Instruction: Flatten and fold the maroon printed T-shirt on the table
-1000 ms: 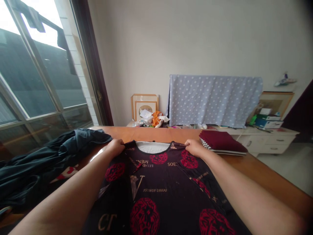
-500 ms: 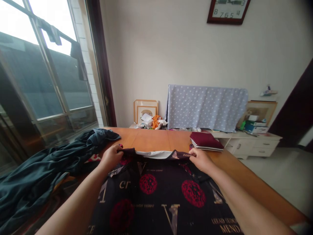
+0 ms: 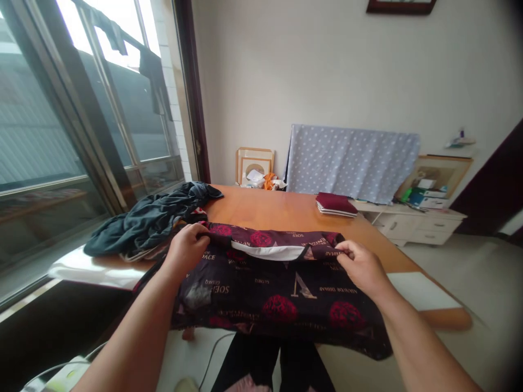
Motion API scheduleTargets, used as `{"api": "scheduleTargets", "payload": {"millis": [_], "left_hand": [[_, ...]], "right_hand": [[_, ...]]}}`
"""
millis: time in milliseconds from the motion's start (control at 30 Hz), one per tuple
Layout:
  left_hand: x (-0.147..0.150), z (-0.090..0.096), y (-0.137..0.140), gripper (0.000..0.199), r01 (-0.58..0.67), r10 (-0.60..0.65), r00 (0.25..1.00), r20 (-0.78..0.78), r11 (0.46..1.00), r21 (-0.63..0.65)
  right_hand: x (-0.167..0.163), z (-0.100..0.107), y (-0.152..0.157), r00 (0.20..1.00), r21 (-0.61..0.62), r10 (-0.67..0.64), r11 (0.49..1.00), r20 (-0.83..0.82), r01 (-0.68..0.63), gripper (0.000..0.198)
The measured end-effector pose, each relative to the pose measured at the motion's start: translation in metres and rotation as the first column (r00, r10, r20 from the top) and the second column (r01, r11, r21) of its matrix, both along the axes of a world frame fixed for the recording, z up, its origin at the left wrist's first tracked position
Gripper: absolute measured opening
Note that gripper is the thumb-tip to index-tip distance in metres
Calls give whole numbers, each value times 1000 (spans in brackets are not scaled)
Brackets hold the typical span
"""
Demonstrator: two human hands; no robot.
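Note:
A black printed garment (image 3: 261, 283) with red round motifs and pale lettering hangs between my hands at the near edge of the table. My left hand (image 3: 190, 245) is closed on its upper left part, and my right hand (image 3: 359, 264) pinches its upper right part. A white strip (image 3: 269, 252) shows along the garment's top edge between the two hands. Its far part rests on the table, while the lower part droops over the near side. Whether it is a shirt or another garment I cannot tell.
Dark clothes (image 3: 151, 218) lie heaped on the left of the wooden table (image 3: 261, 204). A folded maroon and striped stack (image 3: 335, 205) sits at the far right. A white sheet (image 3: 423, 291) lies on the near right. Beyond are a polka-dot cloth (image 3: 351, 160) and a white cabinet (image 3: 420, 226).
The garment has come back toward me and its lower part now hangs over the table's near edge. Both hands keep their hold. The view has tilted down, showing my legs.

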State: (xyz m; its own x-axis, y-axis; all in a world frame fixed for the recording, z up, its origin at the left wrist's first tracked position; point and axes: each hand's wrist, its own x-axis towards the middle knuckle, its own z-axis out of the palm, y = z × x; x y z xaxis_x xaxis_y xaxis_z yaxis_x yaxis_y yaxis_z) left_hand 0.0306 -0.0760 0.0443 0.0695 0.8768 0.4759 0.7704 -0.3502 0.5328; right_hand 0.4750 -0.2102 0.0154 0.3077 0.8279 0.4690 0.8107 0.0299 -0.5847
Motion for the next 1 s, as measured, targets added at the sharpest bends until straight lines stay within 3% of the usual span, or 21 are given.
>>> {"api": "scheduleTargets", "payload": {"millis": [200,367,500,600,700,867,1000], "left_hand": [[-22,-1,-64,23,-4,4,1000,-12,1000,2],[-45,-15,-93,21,31,-32,999,-31,999,-29],[-63,-35,-103,16,145,-167,979,-114,972,-185],[-67,-43,-107,20,238,-288,954,-84,897,-373],[-62,-38,-102,35,281,-316,948,-19,867,-412],[-35,-19,-64,36,110,-137,980,-142,977,-183],[-8,-19,-19,29,63,-78,961,-265,996,-64]], "right_hand": [[-19,1,-64,1000,44,-21,999,-17,22,20],[-21,-21,-98,1000,23,-5,1000,-20,6,20],[-19,-45,-117,995,-152,102,983,-9,-102,13],[-17,-53,-125,968,-309,238,918,-74,-249,13],[-15,-47,-122,949,-330,245,895,-197,-300,25],[-2,-24,-81,974,-204,145,962,-174,-180,30],[9,-21,-27,984,-171,85,979,-156,-112,26]]}}
